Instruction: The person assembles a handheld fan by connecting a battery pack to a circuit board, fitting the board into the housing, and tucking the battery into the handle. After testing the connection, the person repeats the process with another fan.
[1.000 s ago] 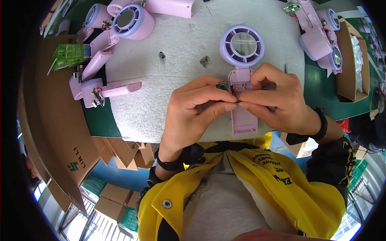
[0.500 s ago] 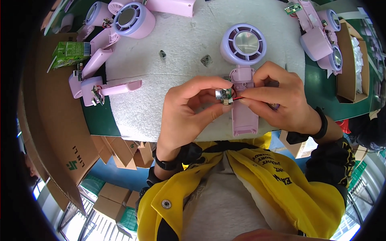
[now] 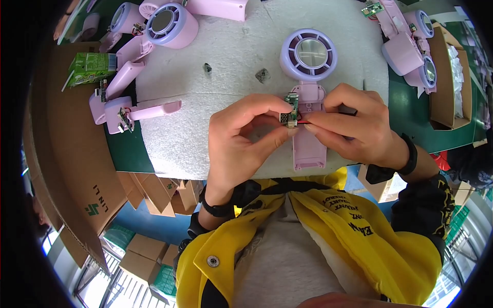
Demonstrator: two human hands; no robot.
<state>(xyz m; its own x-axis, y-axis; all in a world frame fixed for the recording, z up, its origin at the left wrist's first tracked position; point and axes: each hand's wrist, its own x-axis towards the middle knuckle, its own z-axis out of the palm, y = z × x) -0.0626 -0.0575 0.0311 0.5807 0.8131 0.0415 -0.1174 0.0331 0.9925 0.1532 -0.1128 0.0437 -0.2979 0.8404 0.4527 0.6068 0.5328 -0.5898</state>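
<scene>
My left hand (image 3: 233, 136) pinches a small green circuit board (image 3: 292, 102) between thumb and forefinger, its dark block facing up. With thumb and forefinger, my right hand (image 3: 362, 123) grips the red and black wires (image 3: 303, 122) at the board's lower edge by a pale connector. Whether the plug is fully seated is too small to tell. Beneath both hands lies the open pink handle (image 3: 309, 151) of a handheld fan, joined to its round lilac fan head (image 3: 308, 55), which points away from me. Something dark shows partly among my right fingers; I cannot make it out.
A white foam mat (image 3: 205, 120) covers the green table (image 3: 128, 154). Several pink fan parts (image 3: 167, 25) lie at the left, beside a green drink carton (image 3: 90, 68). More fan pieces (image 3: 403, 54) and a cardboard box (image 3: 442, 110) stand at the right. Large cardboard (image 3: 72, 133) flanks the left edge.
The circuit board has turned in my left fingers, so its dark block now shows instead of the shiny metal part. The fan has shifted slightly left and away. My right hand keeps its pinch.
</scene>
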